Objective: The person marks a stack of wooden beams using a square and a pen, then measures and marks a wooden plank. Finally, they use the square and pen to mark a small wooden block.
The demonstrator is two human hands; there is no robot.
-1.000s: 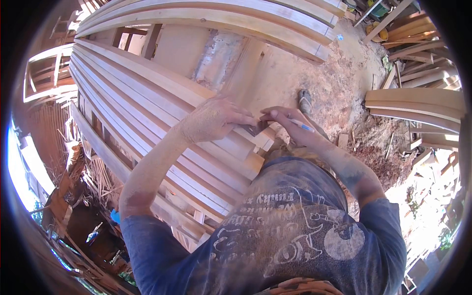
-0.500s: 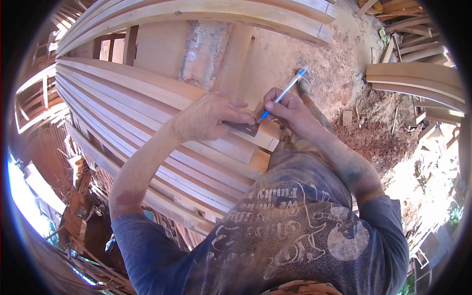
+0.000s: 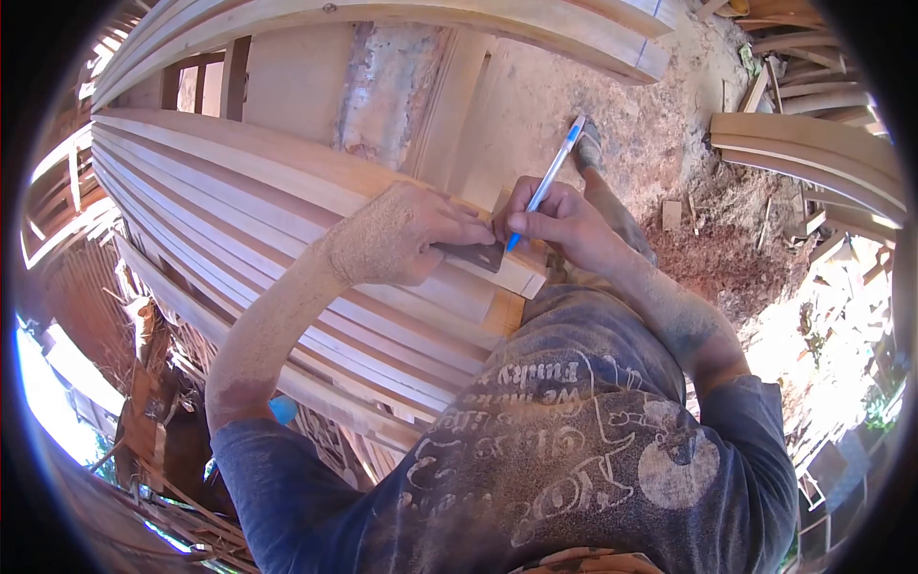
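My left hand (image 3: 411,234), dusted with sawdust, presses a small dark metal square (image 3: 475,255) flat onto the end of a long pale wooden plank (image 3: 287,206). My right hand (image 3: 559,220) grips a blue and white pen (image 3: 547,182), tip down against the edge of the square on the plank's end. The plank lies on top of a stack of similar planks (image 3: 316,316) running away to the left. Both hands nearly touch at the square.
A second bundle of long planks (image 3: 430,19) spans the top. More boards (image 3: 813,158) lie at the right. Sawdust-covered dirt ground (image 3: 669,143) with offcuts lies beyond. Wood frames stand at the far left (image 3: 67,191). My foot (image 3: 591,148) shows past the pen.
A second ago the pen lay low in my right hand; it has swung upright and its tip now rests against the square. The left hand stays pressed on the square.
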